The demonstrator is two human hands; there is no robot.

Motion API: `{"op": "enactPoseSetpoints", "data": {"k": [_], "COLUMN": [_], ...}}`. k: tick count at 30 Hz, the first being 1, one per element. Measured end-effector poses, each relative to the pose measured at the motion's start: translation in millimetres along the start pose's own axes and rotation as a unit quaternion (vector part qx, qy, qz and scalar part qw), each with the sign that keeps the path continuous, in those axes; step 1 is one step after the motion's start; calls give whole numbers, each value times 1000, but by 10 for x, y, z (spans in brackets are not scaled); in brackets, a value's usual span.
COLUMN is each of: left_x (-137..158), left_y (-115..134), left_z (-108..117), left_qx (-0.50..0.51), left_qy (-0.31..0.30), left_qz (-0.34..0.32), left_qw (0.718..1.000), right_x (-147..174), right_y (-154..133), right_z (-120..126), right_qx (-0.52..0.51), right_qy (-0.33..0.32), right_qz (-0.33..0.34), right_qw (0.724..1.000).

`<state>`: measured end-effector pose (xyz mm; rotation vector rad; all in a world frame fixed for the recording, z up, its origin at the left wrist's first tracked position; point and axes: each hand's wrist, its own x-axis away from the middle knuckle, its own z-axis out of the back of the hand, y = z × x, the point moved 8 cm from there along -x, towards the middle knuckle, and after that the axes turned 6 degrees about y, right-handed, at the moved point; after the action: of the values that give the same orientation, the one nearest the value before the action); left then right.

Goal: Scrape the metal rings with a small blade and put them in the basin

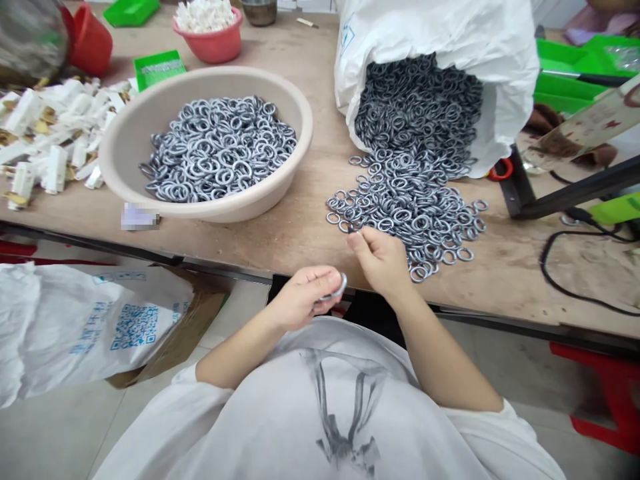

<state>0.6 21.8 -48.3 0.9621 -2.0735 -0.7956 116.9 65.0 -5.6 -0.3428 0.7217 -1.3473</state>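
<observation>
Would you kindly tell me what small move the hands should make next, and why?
Perhaps carry the left hand to the beige basin, since that hand holds at least one grey ring and the basin already contains many similar rings.

On the near left, a white sack (45,320) carries most of the printing, all in blue. A row of large Chinese characters (89,328) runs slantwise across it, too blurred to read surely, with a smaller line alongside that is not legible. To the right of these stands a square QR code (135,327), and beyond its right edge a short run of small blue characters (176,311), also unreadable. Along the sack's far edge is a blue outlined strip (120,275) with letter-like marks, too unclear to spell out. On the far right, a larger white sack (430,27) bears a blue diamond-shaped emblem (347,38) on its left side.
</observation>
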Motion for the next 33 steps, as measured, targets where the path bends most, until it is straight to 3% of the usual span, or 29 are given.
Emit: {"op": "enactPoseSetpoints", "data": {"k": [2,6,9,11,13,15,16,19,21,22,27,30,33], "left_x": [31,28,10,-1,-17,-45,-62,-117,-142,-148,-156,-153,-148], "left_y": [17,155,252,288,285,256,239,183,147,134,77,59,53], "left_z": [41,266,390,458,496,493,477,375,296,264,149,121,132], "left_qx": [-9,-4,1,14,32,41,37,0,-19,-24,-26,1,34], "left_qy": [13,92,119,138,154,165,169,169,161,157,113,101,117], "left_qz": [-1,-37,-59,-66,-64,-65,-71,-106,-128,-136,-97,-58,-40], "left_qw": [1000,995,991,988,985,983,982,980,978,978,988,993,992], "right_x": [-158,-450,-586,-611,-558,-418,-322,-25,113,149,128,132,204], "right_y": [42,-126,-167,-147,-125,-115,-118,-146,-163,-161,-72,-175,-328], "right_z": [-48,-298,-454,-450,-391,-337,-329,-363,-395,-393,-124,22,72], "right_qx": [91,239,280,261,174,-7,-125,-389,-450,-454,-353,-213,-81], "right_qy": [-12,-67,-111,-110,-96,-94,-102,-109,-92,-76,20,-4,-13], "right_qz": [-14,31,26,19,17,1,-18,-104,-146,-156,-117,-8,95], "right_qw": [996,968,953,959,980,996,987,909,876,874,928,977,992]}}
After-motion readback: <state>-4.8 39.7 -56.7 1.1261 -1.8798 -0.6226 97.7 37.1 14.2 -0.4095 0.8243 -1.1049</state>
